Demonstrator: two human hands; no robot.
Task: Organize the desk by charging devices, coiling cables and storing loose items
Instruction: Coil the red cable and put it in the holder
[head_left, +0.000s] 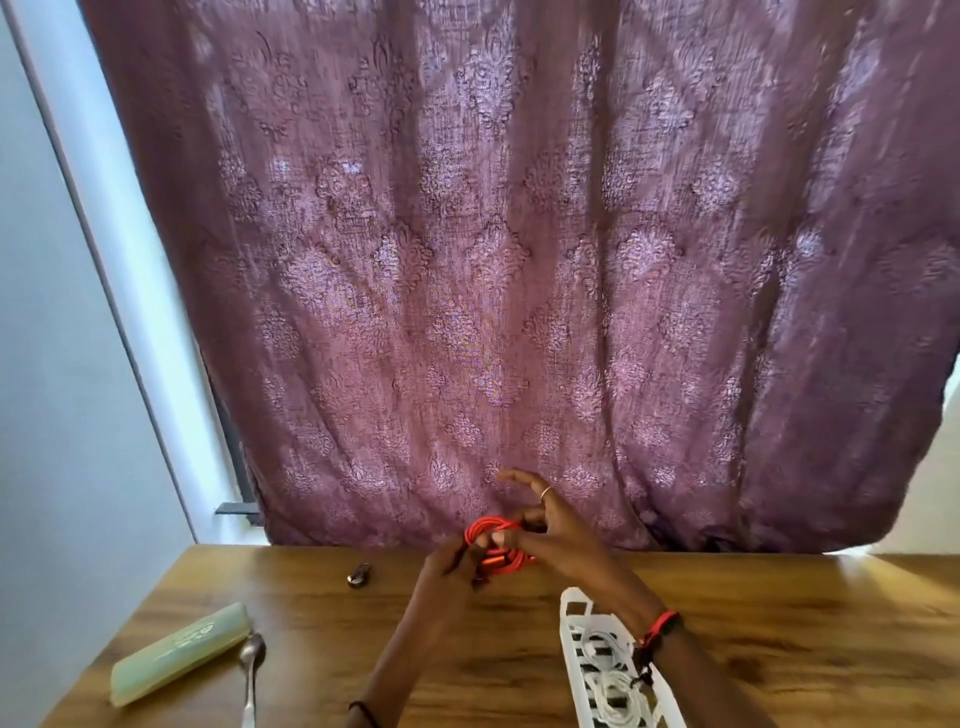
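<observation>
The left hand curls around the red cable coil, the right hand pinches it; the coil's long side runs left-right above the desk.

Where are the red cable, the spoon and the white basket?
red cable (504, 562): head view, lower strands of the coil
spoon (251, 680): head view, handle just below the bowl
white basket (567, 631): head view, left rim
</observation>
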